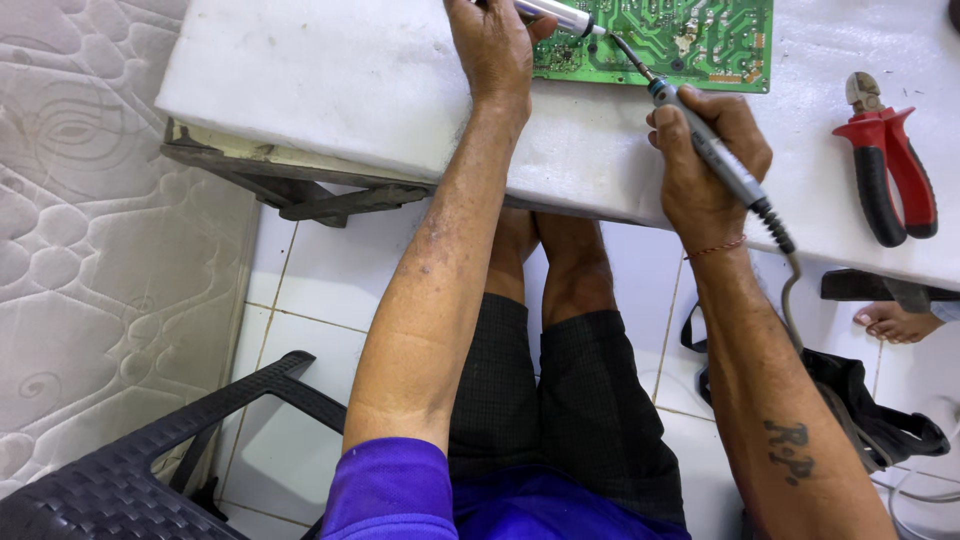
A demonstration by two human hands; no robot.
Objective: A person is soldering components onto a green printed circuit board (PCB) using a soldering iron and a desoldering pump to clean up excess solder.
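Observation:
A green circuit board (pixel 690 40) lies on the white foam-covered table (pixel 330 80) at the top of the view. My right hand (pixel 705 165) grips a grey soldering iron (pixel 715 155) like a pen, its thin tip touching the board's near edge. My left hand (pixel 490 45) rests on the table left of the board and holds a white and silver tube-shaped tool (pixel 555 14), whose end points at the board beside the iron's tip. The iron's cord (pixel 790 290) runs down along my right forearm.
Red-handled cutting pliers (pixel 885 165) lie on the table at the right. A quilted mattress (pixel 90 250) stands at the left, a dark plastic chair (pixel 150 460) at lower left. Another person's bare foot (pixel 895 322) and a black bag strap (pixel 880 420) are on the tiled floor at right.

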